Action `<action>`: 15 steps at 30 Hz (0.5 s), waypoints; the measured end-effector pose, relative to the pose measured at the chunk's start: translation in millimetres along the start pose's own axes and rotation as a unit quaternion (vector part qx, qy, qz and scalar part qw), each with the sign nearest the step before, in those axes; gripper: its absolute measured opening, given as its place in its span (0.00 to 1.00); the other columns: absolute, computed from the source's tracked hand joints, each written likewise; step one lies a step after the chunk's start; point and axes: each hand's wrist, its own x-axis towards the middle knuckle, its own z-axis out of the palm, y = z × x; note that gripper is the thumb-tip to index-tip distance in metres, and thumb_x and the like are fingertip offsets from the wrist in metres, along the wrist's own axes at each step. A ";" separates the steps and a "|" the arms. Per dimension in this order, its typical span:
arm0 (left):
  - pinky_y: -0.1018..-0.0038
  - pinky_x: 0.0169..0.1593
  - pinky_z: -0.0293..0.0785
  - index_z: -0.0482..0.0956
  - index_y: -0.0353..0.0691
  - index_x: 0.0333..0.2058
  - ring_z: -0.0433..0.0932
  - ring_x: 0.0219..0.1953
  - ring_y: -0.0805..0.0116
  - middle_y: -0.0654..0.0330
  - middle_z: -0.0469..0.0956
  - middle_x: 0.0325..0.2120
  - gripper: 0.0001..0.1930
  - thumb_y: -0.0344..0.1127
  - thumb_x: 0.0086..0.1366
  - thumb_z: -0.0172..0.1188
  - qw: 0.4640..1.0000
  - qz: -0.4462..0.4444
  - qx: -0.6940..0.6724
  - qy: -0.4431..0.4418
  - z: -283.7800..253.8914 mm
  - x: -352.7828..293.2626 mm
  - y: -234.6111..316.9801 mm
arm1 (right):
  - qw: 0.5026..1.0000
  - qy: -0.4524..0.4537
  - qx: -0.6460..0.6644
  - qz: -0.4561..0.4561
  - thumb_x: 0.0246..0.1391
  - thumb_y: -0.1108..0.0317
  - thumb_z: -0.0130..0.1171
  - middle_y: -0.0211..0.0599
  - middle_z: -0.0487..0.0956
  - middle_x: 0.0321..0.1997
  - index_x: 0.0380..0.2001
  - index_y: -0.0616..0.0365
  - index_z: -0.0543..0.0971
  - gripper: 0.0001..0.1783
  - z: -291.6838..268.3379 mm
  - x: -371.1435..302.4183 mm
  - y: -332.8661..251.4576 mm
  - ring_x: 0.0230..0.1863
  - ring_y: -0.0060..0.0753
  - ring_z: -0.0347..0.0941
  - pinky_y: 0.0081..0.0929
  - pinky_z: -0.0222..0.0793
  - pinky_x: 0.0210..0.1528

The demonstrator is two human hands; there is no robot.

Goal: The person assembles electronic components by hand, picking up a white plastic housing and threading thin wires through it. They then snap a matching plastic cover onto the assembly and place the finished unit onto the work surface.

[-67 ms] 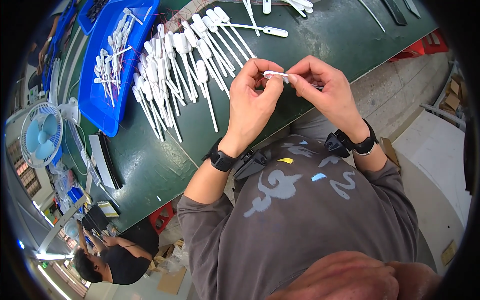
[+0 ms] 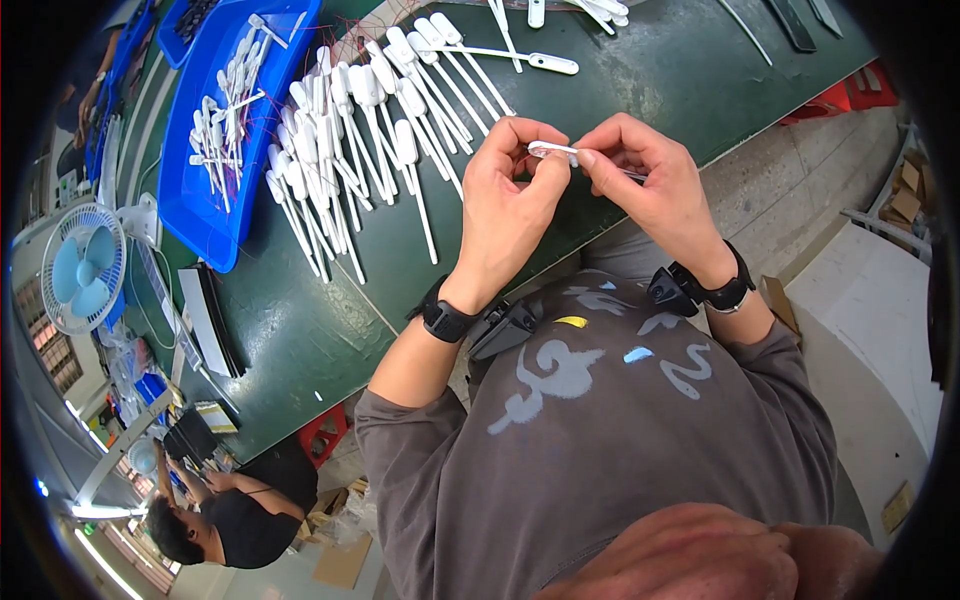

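Note:
Between my hands is a white paddle-shaped plastic housing [image 2: 545, 149], with thin red wire showing at its open head. The thumb and fingers of my left hand [image 2: 512, 195] pinch the head end. My right hand [image 2: 655, 175] grips the same piece farther along, thumb pressed on it; its curled fingers hide most of the stem. To the left of my hands, a large heap of similar white housings [image 2: 330, 130], oval heads and long thin stems, covers the green table [image 2: 300, 350]. One housing with an oval window [image 2: 552, 63] lies crosswise beyond my left hand.
A blue tray [image 2: 190, 225] at the left holds more white pieces with red wires. Beyond it stand a small fan [image 2: 85, 270] and a dark-and-white long strip [image 2: 208, 320]. Dark flat tools [image 2: 790, 22] lie far right. Another person [image 2: 245, 515] works at lower left.

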 end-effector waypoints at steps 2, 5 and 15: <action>0.86 0.30 0.64 0.76 0.37 0.43 0.70 0.29 0.85 0.69 0.75 0.29 0.08 0.31 0.67 0.59 1.000 -0.005 -0.009 0.005 0.9 -1.8 2.9 | 1.000 0.007 -0.004 -0.001 0.65 0.71 0.59 0.25 0.78 0.34 0.40 0.63 0.78 0.06 1.9 -0.6 -0.2 0.32 0.12 0.73 0.13 0.69 0.37; 0.83 0.36 0.69 0.74 0.34 0.41 0.71 0.32 0.83 0.67 0.75 0.32 0.07 0.29 0.66 0.59 0.999 -0.014 -0.026 0.013 2.2 -2.6 5.9 | 1.000 0.017 -0.004 -0.008 0.65 0.71 0.59 0.25 0.78 0.34 0.40 0.63 0.78 0.06 4.8 -0.9 -0.3 0.32 0.12 0.73 0.13 0.70 0.36; 0.83 0.37 0.69 0.75 0.35 0.41 0.71 0.34 0.83 0.67 0.75 0.32 0.07 0.29 0.67 0.60 0.998 -0.025 -0.050 0.004 1.6 -2.9 4.1 | 1.000 0.016 0.009 0.015 0.65 0.70 0.60 0.25 0.79 0.34 0.40 0.62 0.78 0.06 5.3 -2.6 0.9 0.32 0.13 0.73 0.13 0.70 0.36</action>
